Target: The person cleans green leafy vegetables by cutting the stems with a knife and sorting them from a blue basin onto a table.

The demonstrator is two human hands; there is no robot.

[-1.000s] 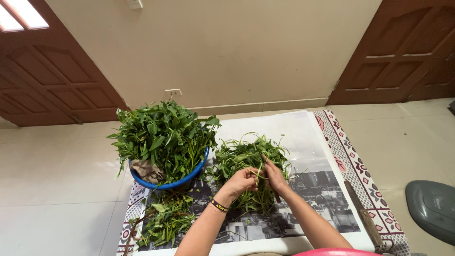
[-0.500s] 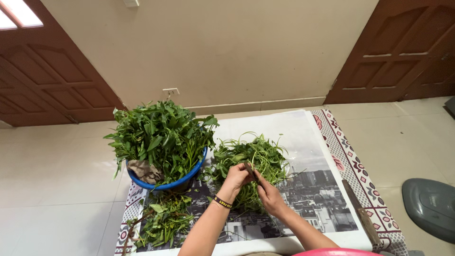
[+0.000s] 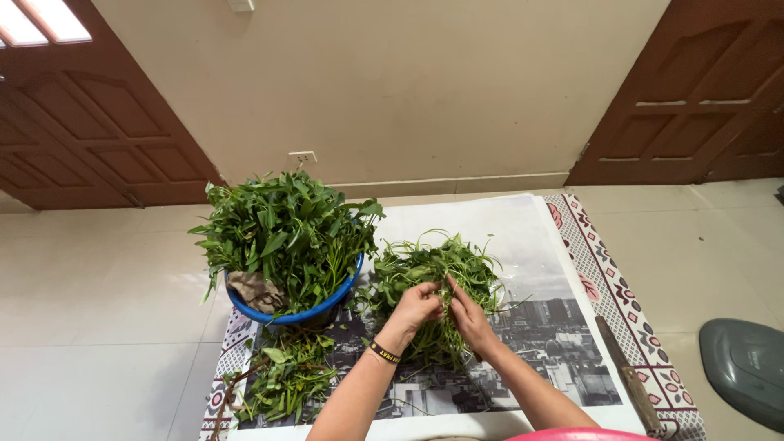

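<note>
Two hands meeting over a loose heap of thin green stems (image 3: 437, 282), seen from the head camera. Left hand (image 3: 416, 308) curled, fingers pressed together around a few stems at the near edge of the heap; black wristband (image 3: 382, 352) on that wrist. Right hand (image 3: 469, 314) just beside it, fingertips touching the left and pinching the same stems. Heap resting on a printed black-and-white poster sheet (image 3: 523, 245) spread on the floor. Left of the heap, touching it, a blue basin (image 3: 298, 314) piled high with broad leafy greens (image 3: 282, 229), a crumpled brown scrap showing at its rim. Nearer than the basin and left of the heap, a smaller pile of leaves and trimmed stalks (image 3: 286, 380). Right of the heap, a patterned mat (image 3: 629, 302) under the sheet, with a dark long-handled tool (image 3: 625, 380) lying along it. Well apart to the right, a grey rounded object (image 3: 747, 367) on the tiles. Beyond the heap, a plain wall between two brown wooden doors.
</note>
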